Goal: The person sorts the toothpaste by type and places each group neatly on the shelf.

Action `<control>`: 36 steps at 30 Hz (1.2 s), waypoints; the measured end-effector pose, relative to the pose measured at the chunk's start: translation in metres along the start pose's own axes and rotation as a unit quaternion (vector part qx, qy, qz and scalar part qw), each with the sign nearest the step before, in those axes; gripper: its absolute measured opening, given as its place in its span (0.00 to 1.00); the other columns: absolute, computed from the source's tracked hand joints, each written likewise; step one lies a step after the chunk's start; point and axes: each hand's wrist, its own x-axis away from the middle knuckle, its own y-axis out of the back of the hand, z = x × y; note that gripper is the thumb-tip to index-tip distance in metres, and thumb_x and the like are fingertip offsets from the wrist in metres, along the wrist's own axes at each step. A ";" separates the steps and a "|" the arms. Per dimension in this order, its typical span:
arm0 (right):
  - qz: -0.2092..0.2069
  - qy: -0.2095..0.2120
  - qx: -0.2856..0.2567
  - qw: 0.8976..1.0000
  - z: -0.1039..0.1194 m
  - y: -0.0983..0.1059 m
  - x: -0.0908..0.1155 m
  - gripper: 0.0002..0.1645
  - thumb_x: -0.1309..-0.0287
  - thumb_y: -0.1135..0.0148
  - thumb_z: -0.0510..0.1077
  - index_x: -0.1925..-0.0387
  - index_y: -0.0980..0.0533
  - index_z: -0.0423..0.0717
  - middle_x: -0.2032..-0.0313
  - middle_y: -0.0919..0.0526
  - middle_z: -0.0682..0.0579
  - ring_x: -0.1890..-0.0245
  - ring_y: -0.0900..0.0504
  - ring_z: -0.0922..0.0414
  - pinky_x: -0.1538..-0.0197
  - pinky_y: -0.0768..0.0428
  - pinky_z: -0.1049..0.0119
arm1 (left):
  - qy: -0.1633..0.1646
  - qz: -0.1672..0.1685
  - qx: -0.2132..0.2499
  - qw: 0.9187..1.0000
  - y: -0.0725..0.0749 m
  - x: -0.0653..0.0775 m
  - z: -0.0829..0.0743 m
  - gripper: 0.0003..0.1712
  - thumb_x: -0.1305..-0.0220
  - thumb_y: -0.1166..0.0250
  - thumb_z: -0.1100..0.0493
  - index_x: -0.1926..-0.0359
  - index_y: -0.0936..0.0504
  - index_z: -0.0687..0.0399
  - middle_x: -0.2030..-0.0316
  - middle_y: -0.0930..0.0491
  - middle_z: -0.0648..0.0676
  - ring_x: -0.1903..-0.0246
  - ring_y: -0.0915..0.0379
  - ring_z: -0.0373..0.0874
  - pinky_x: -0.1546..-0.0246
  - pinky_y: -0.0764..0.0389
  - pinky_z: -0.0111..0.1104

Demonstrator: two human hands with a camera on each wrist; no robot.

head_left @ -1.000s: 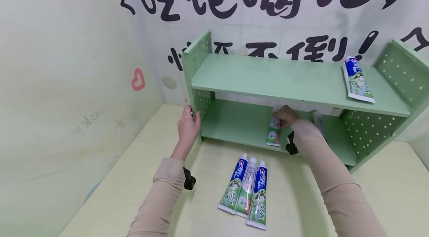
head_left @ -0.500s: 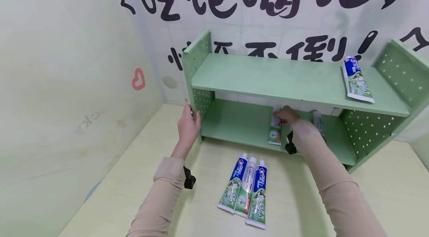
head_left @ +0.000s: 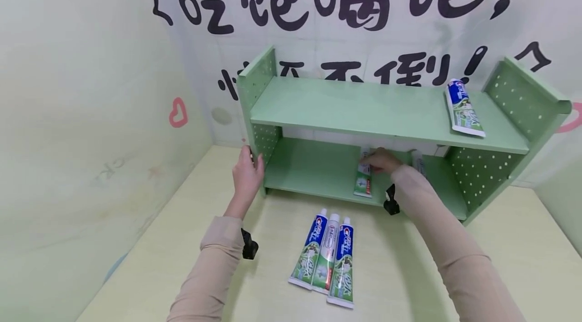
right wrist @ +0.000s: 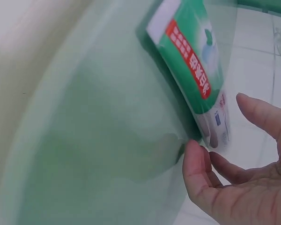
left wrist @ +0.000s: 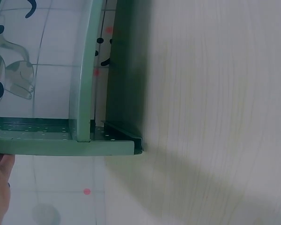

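A green two-tier shelf rack [head_left: 318,160] stands against the wall. My left hand [head_left: 247,175] grips the front edge of its left side panel [left wrist: 61,147], thumb and fingers on either side. On the lower tier lies a green-and-white toothpaste tube [head_left: 363,183], crimped end toward the front edge. My right hand [head_left: 382,160] is at the tube's cap end. In the right wrist view its fingers [right wrist: 194,164] are bent loosely right beside the toothpaste tube [right wrist: 192,61], and the thumb stands apart from it. Another toothpaste tube [head_left: 418,161] lies farther right, partly behind my right forearm.
On the table before the rack, a blue-and-green tube [head_left: 309,254], a silver-and-green tube [head_left: 326,256] and a second blue-and-green tube [head_left: 342,261] lie side by side. One blue-and-green tube [head_left: 464,109] lies on the upper tier at right. The upper board [head_left: 341,127] overhangs my right hand.
The head view has turned slightly right, so everything appears farther left. The tube by my right hand has shifted a little to the right. My left hand stays on the side panel.
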 end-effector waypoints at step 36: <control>0.004 0.004 0.034 0.999 0.006 -0.037 0.085 0.39 0.41 0.45 0.50 0.36 0.47 0.34 0.44 0.33 0.34 0.50 0.27 0.44 0.45 0.24 0.55 | -0.009 0.017 0.014 1.000 -0.010 -0.009 0.002 0.23 0.34 0.49 0.59 0.43 0.39 0.68 0.50 0.27 0.68 0.58 0.23 0.62 0.64 0.19 0.50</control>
